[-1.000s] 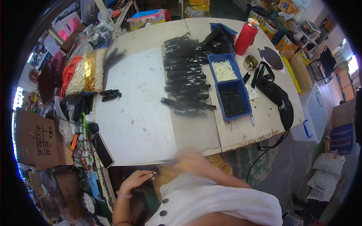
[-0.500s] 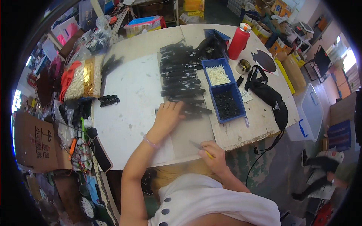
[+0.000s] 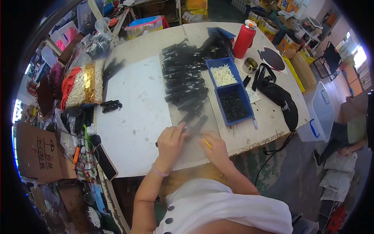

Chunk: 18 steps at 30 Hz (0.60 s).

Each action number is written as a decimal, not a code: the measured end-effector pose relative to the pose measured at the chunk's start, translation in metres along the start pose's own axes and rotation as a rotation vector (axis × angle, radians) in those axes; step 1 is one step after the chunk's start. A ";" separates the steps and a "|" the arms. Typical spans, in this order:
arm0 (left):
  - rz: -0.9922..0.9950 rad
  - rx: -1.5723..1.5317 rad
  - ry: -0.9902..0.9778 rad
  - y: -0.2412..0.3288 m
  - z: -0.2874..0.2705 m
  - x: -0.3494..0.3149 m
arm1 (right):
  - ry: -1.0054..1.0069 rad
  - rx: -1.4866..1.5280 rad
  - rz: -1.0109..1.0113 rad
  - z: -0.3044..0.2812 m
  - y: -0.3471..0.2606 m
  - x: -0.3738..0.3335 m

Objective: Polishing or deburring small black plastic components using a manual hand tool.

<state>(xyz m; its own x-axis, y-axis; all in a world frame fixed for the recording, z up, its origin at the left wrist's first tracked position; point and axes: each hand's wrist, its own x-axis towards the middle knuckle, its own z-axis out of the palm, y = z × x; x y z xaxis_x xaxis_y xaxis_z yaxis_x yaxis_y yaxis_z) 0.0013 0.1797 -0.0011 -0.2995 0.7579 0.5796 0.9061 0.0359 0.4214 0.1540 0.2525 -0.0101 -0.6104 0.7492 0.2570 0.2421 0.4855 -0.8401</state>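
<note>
My left hand (image 3: 170, 141) is closed near the front of the table, its fingers wrapped round a slim black part (image 3: 157, 144) whose end shows at the hand's left side. Most of that part is hidden by the fingers. In my right hand (image 3: 215, 147) is a small yellow-handled knife (image 3: 206, 142), its thin grey blade angled toward my left fingertips and blurred. Just beyond both hands lie a couple of loose black parts (image 3: 200, 123), and past them runs a long row of similar black parts (image 3: 185, 80).
Two blue trays hold white pieces (image 3: 223, 75) and small black pieces (image 3: 233, 106). Behind stand a red flask (image 3: 244, 39) and an open tin (image 3: 250, 65); a black pouch (image 3: 278, 95) lies right. A phone (image 3: 105, 160) edges the left side. Another person's leg (image 3: 331, 140) shows at right.
My left hand has drawn back from the row toward me with a black part. My right hand has moved up and left, bringing the knife to it. The person at right has shifted.
</note>
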 end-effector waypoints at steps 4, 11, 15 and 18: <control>0.052 0.063 0.035 0.008 -0.012 0.003 | -0.004 0.009 -0.077 0.001 -0.006 -0.001; -0.882 -1.091 -0.676 0.014 -0.086 -0.034 | -0.185 -0.001 -0.586 -0.001 -0.001 -0.023; -1.029 -1.203 -0.667 0.011 -0.118 -0.065 | -0.238 0.100 -0.642 0.014 -0.018 -0.035; -1.099 -1.258 -0.927 -0.033 -0.129 -0.109 | -0.333 0.115 -0.497 0.022 -0.018 -0.034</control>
<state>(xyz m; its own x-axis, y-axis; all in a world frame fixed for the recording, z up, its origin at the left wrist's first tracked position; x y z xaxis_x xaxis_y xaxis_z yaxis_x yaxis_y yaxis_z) -0.0344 0.0121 0.0114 0.1085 0.8083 -0.5787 -0.3820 0.5714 0.7264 0.1543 0.2079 -0.0138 -0.8368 0.2551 0.4845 -0.2042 0.6757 -0.7083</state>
